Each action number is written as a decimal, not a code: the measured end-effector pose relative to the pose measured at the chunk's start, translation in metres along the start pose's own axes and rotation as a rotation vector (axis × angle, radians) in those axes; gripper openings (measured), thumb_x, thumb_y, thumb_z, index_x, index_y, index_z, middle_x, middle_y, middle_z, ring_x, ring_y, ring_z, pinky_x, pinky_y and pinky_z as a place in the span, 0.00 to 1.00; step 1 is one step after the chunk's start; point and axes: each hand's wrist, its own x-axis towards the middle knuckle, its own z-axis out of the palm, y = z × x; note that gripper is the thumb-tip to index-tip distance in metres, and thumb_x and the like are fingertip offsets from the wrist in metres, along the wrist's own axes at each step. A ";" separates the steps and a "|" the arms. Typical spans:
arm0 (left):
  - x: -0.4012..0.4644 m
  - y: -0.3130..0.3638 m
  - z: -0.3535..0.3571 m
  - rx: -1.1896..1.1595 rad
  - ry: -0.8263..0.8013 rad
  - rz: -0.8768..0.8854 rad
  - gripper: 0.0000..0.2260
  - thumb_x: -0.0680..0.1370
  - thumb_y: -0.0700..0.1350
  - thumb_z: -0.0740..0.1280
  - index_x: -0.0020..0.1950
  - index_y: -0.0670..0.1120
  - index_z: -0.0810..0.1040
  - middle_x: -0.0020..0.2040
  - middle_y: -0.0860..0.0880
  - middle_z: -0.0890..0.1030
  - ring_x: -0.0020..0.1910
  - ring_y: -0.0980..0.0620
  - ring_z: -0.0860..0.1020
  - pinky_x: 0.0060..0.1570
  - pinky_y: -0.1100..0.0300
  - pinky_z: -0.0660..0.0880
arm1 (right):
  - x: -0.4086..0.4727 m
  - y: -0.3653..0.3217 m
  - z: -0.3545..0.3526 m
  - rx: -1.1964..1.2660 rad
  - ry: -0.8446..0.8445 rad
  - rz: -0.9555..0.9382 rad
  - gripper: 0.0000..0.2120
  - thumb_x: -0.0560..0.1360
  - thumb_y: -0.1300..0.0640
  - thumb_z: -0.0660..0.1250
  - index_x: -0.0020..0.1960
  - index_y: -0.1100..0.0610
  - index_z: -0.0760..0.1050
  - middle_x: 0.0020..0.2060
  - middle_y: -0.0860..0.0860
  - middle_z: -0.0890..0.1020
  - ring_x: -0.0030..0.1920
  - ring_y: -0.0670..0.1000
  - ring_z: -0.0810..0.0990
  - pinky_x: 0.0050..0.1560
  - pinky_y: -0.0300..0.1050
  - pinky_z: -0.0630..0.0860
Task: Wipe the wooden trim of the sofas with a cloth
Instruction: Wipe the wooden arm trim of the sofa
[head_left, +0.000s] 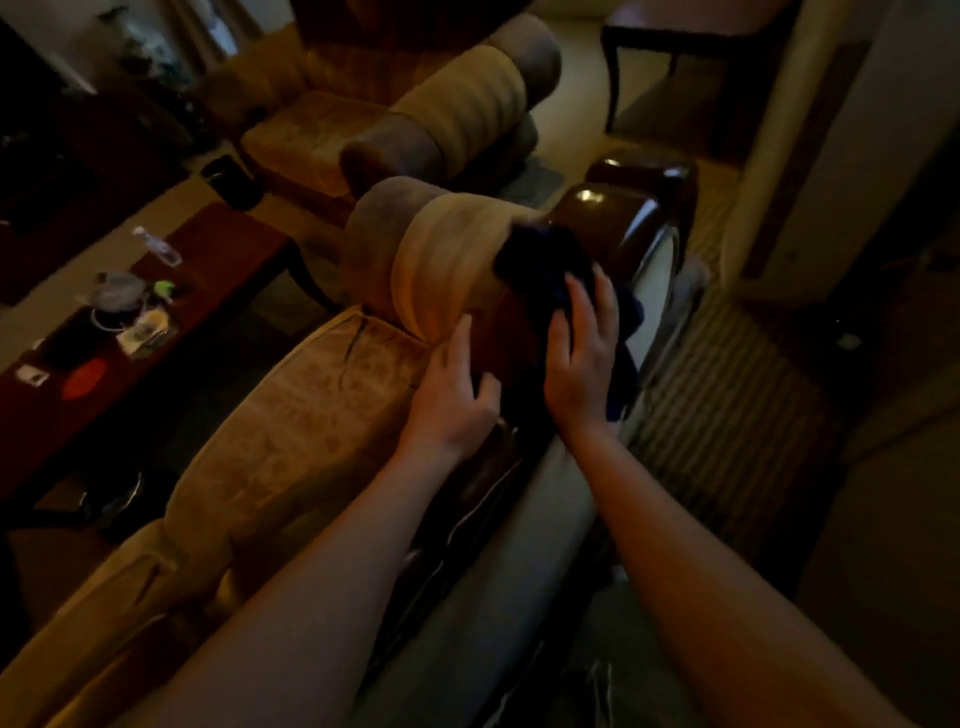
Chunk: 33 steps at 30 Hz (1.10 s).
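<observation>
Cloth (550, 280): dark blue, crumpled, bunched on top of the sofa's back rail at its far end, just near of the glossy corner cap. One tail hangs down the right side of the rail. Lighting dim; weave not readable.

Trim (618, 223): dark brown polished wood, glossy with light highlights on the rounded far cap. It runs along the top back edge of the sofa (311, 426) from near to far, right of the tan patterned cushions. Middle stretch partly covered by the cloth.
</observation>
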 end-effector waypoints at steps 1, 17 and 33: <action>0.000 0.000 0.002 0.081 -0.035 0.005 0.32 0.74 0.54 0.55 0.77 0.54 0.50 0.76 0.45 0.57 0.73 0.45 0.59 0.73 0.48 0.55 | -0.002 -0.008 0.006 0.075 0.065 0.098 0.20 0.80 0.54 0.54 0.72 0.56 0.64 0.74 0.54 0.60 0.74 0.53 0.56 0.72 0.51 0.59; -0.001 0.003 0.003 0.393 -0.165 0.027 0.26 0.82 0.54 0.48 0.77 0.55 0.42 0.77 0.40 0.51 0.73 0.39 0.57 0.68 0.42 0.53 | -0.043 -0.030 -0.003 0.259 0.034 0.608 0.18 0.82 0.50 0.48 0.68 0.56 0.65 0.62 0.55 0.74 0.61 0.53 0.73 0.63 0.50 0.68; 0.002 0.004 0.002 0.360 -0.157 0.011 0.26 0.81 0.53 0.50 0.77 0.56 0.43 0.77 0.41 0.51 0.73 0.40 0.58 0.68 0.43 0.54 | -0.050 -0.026 -0.017 0.409 -0.082 0.522 0.14 0.82 0.49 0.50 0.63 0.50 0.67 0.57 0.50 0.75 0.56 0.48 0.75 0.63 0.48 0.70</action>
